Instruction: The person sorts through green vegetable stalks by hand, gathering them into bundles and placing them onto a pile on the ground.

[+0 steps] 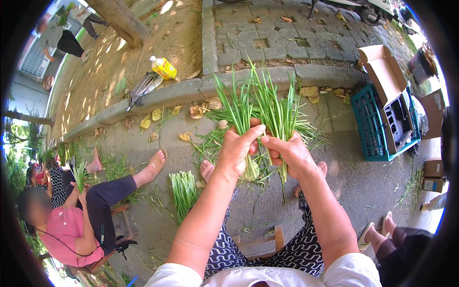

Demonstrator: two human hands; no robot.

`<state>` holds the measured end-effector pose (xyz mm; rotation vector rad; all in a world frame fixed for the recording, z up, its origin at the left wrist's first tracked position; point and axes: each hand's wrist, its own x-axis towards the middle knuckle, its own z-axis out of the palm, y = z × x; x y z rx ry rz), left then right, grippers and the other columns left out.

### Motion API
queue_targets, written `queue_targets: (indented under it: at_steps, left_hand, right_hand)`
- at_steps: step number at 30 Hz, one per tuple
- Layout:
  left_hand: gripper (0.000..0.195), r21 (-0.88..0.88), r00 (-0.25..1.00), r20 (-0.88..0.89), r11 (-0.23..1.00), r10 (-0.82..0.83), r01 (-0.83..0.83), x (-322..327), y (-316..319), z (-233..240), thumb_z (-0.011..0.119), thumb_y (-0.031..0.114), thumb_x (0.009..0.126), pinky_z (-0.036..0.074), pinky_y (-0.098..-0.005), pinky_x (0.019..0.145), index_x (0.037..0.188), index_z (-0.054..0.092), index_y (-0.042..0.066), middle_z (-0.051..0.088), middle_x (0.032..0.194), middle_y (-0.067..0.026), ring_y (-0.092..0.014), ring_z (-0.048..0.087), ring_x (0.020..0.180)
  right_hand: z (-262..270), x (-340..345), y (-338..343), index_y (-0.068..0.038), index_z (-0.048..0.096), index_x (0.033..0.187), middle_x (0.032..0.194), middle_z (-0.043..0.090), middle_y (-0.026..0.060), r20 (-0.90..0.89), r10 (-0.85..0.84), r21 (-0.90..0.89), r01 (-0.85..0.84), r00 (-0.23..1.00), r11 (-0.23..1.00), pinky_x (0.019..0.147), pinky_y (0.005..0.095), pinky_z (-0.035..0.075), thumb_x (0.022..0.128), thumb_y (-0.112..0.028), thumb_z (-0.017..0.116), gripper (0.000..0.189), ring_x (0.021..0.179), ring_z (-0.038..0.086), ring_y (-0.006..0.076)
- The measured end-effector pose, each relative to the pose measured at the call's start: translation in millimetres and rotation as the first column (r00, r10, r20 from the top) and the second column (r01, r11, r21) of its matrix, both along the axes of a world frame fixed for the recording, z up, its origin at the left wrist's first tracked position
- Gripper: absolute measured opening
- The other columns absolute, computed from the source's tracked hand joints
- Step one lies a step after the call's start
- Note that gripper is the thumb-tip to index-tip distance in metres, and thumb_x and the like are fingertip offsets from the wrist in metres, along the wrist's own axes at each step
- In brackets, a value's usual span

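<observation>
My left hand (235, 149) grips a small bunch of green garlic chives (239, 111), leaves pointing away from me and pale stem ends hanging below the fist. A fuller bunch of the same chives (278, 111) is held in my right hand (292, 152). The two thumbs nearly meet between the bunches. Beneath my hands, a loose pile of chives (211, 147) spreads over the pavement between my feet, partly hidden by the hands. To the left of my left forearm lies a neat stack of chives (183, 192) with even ends.
At left, a seated person in pink (71, 233) holds chives. A teal plastic crate (369, 125) with an open cardboard box (385, 75) stands at right. A yellow-labelled bottle (163, 67) and a bag (143, 88) rest by the kerb (183, 91). Another person's legs (382, 236) show lower right.
</observation>
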<state>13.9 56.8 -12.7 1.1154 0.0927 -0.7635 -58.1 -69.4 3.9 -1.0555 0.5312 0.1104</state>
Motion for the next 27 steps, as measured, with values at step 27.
queue_targets:
  at_steps: [27]
  left_hand:
    - [0.019, -0.025, 0.996, -0.079, 0.999, -0.041, 0.039, -2, -4, 0, 0.067, 0.012, 0.079, 0.035, -0.0192, 0.042, 0.097, 0.059, 0.008, 0.055, 0.071, 0.0025, -0.005, 0.045, 0.049]
  right_hand:
    - [-3, 1, -2, -0.003, 0.063, 0.087, 0.055, 0.046, -0.0012, -0.037, -0.118, 0.073, 0.121, 0.992, 0.99, 0.039, 0.0226, 0.032, 0.078, -0.021, 0.067, 0.021, 0.046, 0.041, 0.0074]
